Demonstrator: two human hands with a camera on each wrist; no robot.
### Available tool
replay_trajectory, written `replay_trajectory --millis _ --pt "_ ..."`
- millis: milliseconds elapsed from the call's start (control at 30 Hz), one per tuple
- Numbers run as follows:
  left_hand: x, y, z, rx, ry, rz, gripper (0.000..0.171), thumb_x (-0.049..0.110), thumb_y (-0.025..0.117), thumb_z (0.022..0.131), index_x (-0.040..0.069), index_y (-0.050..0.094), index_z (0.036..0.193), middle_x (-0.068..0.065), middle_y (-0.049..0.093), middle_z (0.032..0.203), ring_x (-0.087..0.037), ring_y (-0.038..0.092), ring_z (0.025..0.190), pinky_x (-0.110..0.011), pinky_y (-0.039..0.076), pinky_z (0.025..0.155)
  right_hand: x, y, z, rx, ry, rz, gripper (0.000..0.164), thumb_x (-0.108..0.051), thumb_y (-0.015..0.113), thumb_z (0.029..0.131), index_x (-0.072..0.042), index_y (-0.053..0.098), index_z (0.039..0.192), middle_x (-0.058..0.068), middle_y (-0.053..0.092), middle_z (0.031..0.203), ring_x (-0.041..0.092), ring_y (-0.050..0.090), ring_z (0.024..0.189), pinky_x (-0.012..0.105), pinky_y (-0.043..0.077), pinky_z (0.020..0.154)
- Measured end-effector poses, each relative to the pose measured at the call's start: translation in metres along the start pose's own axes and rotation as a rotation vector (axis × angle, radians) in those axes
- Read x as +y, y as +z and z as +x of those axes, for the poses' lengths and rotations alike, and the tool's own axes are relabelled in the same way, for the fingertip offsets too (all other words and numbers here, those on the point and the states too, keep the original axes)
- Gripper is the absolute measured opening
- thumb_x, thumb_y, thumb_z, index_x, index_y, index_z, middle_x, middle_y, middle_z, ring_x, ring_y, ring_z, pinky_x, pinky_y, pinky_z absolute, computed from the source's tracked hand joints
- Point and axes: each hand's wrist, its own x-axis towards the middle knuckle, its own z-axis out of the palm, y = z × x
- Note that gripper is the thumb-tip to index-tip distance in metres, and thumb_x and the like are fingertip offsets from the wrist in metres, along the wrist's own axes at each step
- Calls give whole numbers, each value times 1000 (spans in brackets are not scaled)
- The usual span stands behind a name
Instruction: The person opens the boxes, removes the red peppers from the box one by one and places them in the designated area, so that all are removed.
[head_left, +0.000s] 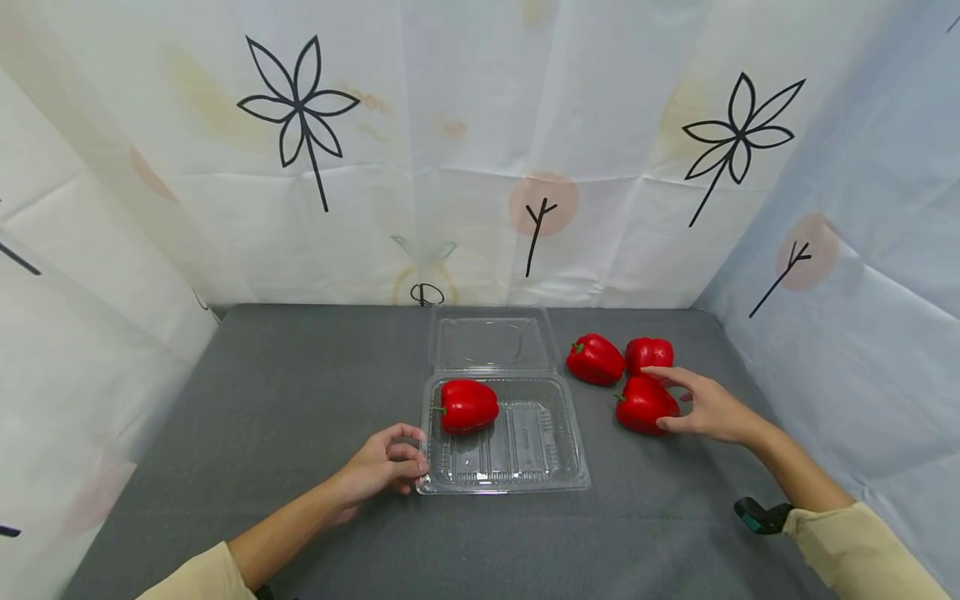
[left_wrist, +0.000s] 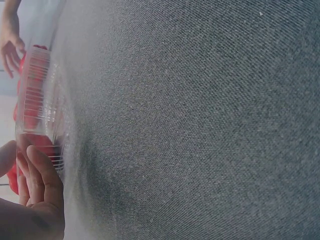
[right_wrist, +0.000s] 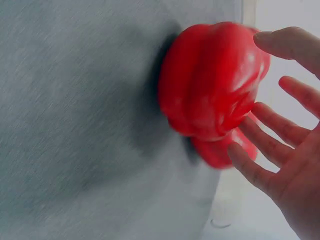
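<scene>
A clear plastic clamshell container (head_left: pixel 525 479) lies with its lid (head_left: pixel 487 342) folded back, and one red bell pepper (head_left: pixel 469 407) sits in its left rear part, stem to the left. My left hand (head_left: pixel 386 462) holds the container's left edge near the front corner, with thumb and fingers at the rim. To the right of the container my right hand (head_left: pixel 708 407) is spread around another red bell pepper (right_wrist: pixel 210 80), fingers over its far side and thumb near its front. In the right wrist view the fingers (right_wrist: pixel 270 145) are apart and fairly straight beside it.
Two more red bell peppers, one nearer the lid (head_left: pixel 595 360) and one behind the right hand (head_left: pixel 648 354), rest close together on the grey cloth-covered table (head_left: pixel 315 375). White printed curtains (head_left: pixel 465 125) enclose the back and sides.
</scene>
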Motion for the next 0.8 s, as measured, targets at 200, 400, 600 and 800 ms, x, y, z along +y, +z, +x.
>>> replay_trajectory --millis 200,400,600,800 --pt "0 0 0 -6 2 -1 47 7 71 90 1 45 128 -4 67 87 -19 65 77 -32 53 69 -19 1 19 26 -57 -48 70 -17 81 79 -2 50 139 21 51 137 40 50 117 60 50 85" --pt "0 0 -1 -2 5 3 46 7 71 90 1 45 128 -4 67 87 -19 65 77 -32 53 69 -37 5 42 -20 -96 10 72 -16 80 80 -3 47 143 21 50 139 41 50 120 62 49 88" --pt "-2 0 1 4 -1 3 46 8 72 90 2 45 128 -4 67 87 -19 65 77 -32 53 68 -55 20 67 -99 -139 66 76 -17 82 79 -7 45 145 16 48 144 39 53 121 59 50 91" --pt "-2 0 2 10 1 10 46 7 71 90 2 45 128 -4 67 87 -20 65 76 -32 53 69 -74 32 88 -191 -172 139 80 -20 82 80 -4 42 147 16 50 143 41 55 122 58 46 98"
